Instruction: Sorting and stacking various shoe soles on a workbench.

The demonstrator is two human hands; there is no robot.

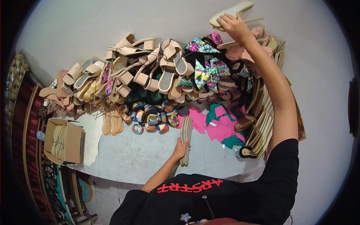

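Left hand [181, 147] grips upright soles [186, 138] on the counter [142, 157], steadying them; right hand [233, 23] holds a pale sole [230, 13] raised beyond the sandal pile [157, 75].

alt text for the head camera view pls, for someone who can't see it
A person's right hand lifts a pale shoe sole high above a long heap of sandals piled against a white wall, while the left hand steadies a stack of soles standing on edge on the grey worktop.
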